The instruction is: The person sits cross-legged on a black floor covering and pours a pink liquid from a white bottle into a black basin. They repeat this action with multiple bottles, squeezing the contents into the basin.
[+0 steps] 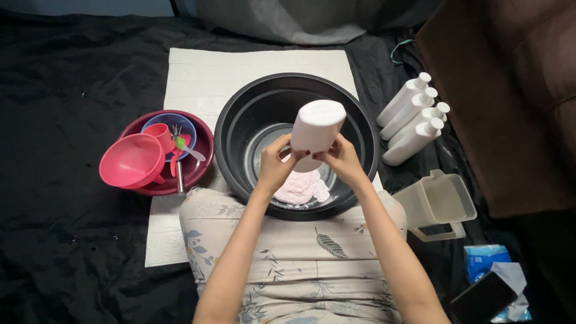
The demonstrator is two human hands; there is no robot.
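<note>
Hands, left (pixel 275 165) and right (pixel 343 159), both grasp upturned white bottle (pixel 316 129); black basin (pixel 297 144) directly below grip catches pink liquid (pixel 298 187); red funnel (pixel 132 162) well left.

Five white bottles (pixel 317 133), one black basin (pixel 234 129), one pink funnel (pixel 131 161), one clear jug (pixel 435 205).

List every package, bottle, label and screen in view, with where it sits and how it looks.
White bottle: upended over the black basin, held by the left hand and right hand; oval base, plain.
Four white bottles: lying side by side right of the basin, capped.
Blue packet: lower right, soft, blue and white.
Phone: on that packet, dark screen.
No readable label shows.
</note>
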